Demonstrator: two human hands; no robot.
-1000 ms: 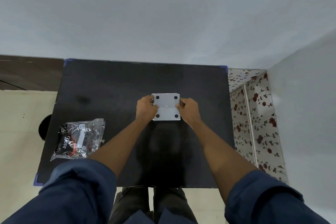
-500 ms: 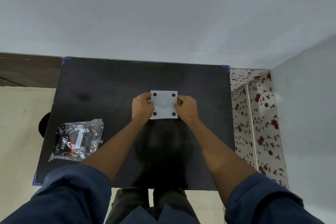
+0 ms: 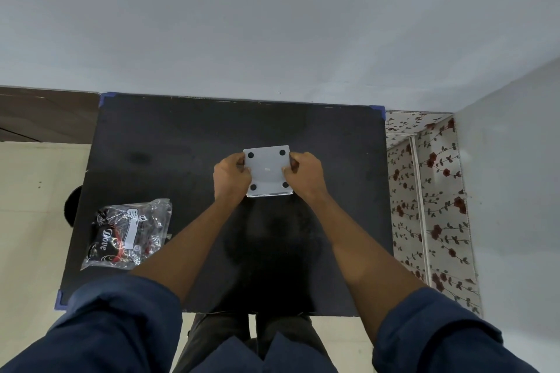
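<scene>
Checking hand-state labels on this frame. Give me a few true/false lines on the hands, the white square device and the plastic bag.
1. The left hand and right hand grip the white square device by opposite sides. True.
2. The device's upturned face shows four round black pads, one near each corner. True.
3. The plastic bag lies on the right half of the black table. False: it lies near the table's front left corner.
4. The left hand rests on the plastic bag. False: it holds the device, well apart from the bag.
</scene>
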